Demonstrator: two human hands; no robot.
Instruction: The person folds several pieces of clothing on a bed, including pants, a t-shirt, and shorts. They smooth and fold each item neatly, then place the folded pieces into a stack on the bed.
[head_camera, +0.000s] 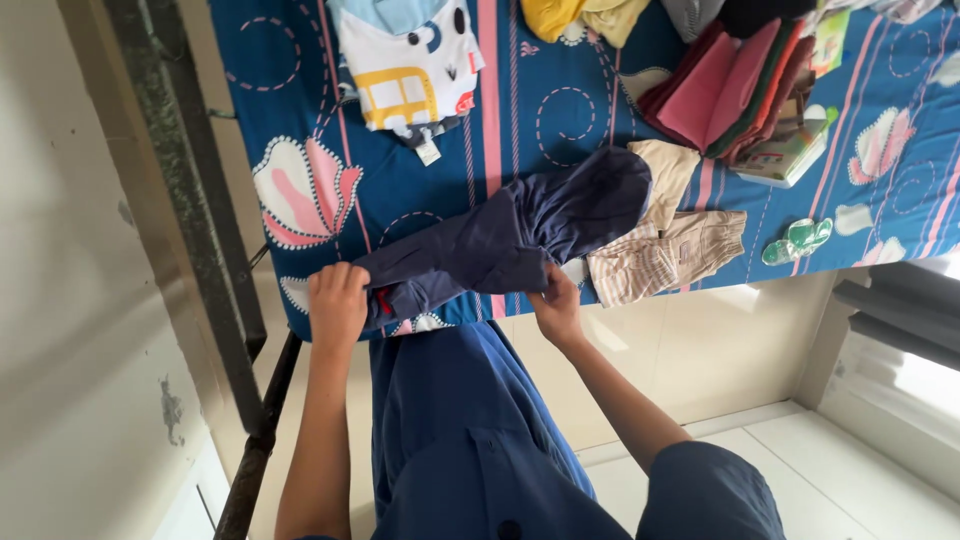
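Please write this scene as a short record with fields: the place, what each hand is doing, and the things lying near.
Place: bed with a blue patterned sheet, seen from above
Left hand: grips the near end of a dark navy garment at the bed's edge
Right hand: pinches the same garment's lower edge
Beside garment: beige striped shorts
Further back: white child's shirt with a yellow bus print, stack of folded red and pink cloths, yellow cloth
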